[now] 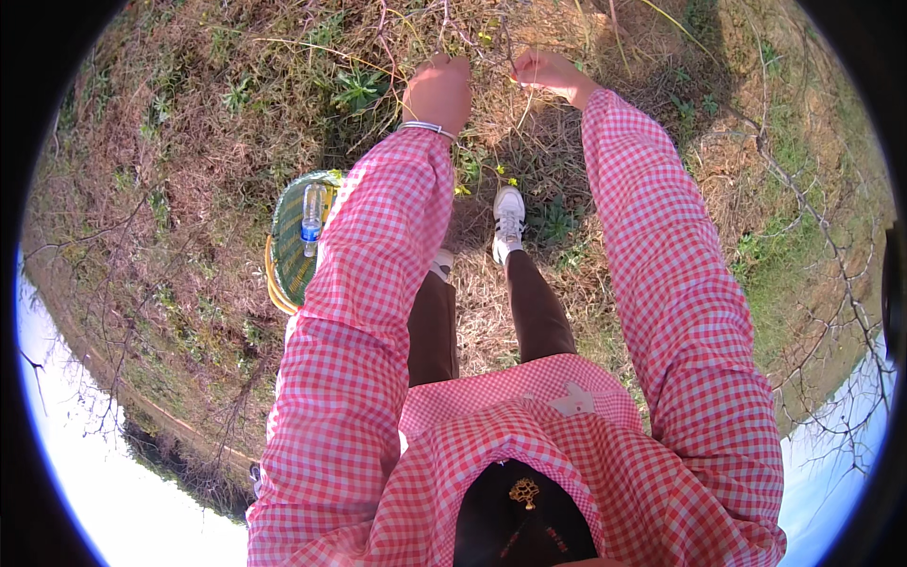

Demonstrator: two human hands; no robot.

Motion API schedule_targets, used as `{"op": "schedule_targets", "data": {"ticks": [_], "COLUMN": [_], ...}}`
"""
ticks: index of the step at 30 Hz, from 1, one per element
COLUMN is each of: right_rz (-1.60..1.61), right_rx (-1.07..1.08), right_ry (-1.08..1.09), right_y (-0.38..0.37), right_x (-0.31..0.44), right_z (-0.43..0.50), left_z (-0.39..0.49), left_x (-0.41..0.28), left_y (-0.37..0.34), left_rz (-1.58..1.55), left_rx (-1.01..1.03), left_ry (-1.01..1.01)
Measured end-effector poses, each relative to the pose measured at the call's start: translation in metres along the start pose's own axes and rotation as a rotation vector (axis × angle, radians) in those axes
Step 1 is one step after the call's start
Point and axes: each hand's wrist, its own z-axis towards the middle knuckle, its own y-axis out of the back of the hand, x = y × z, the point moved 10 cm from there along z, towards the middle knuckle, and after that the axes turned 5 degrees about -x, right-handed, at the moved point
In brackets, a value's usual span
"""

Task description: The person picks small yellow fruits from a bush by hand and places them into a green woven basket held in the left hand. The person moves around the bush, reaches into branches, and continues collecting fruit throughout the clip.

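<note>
My left hand (437,91), with a pale bracelet (429,127) at its wrist, is curled at the lower end of a thin bare branch (444,28). Its fingertips are hidden behind the back of the hand. To the right, my right hand (549,72) pinches a dark twig (509,44) between thumb and fingers. A tiny reddish-yellow spot shows at those fingertips, too small to name. Both hands are well out in front of me, a short gap apart, among thin stems.
A green and yellow woven basket (287,244) stands left of my feet, a clear plastic bottle (312,216) with a blue label in it. Bare branches (815,205) spread at the right. Dry grass (489,312) and green weeds (358,88) cover the ground around my white shoe (508,220).
</note>
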Motion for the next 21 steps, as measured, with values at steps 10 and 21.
{"op": "schedule_targets", "data": {"ticks": [10,21], "right_rz": [0.355,0.130], "right_rx": [-0.382,-0.481], "right_ry": [-0.108,-0.194], "right_y": [0.046,0.079], "right_x": [-0.046,-0.066], "right_z": [-0.027,-0.066], "left_z": [-0.011,-0.029], "left_x": [-0.009,0.001], "left_y": [0.025,0.073], "left_rz": [-0.009,-0.206], "left_rx": [-0.114,-0.328], "left_ry": [-0.040,0.037]}}
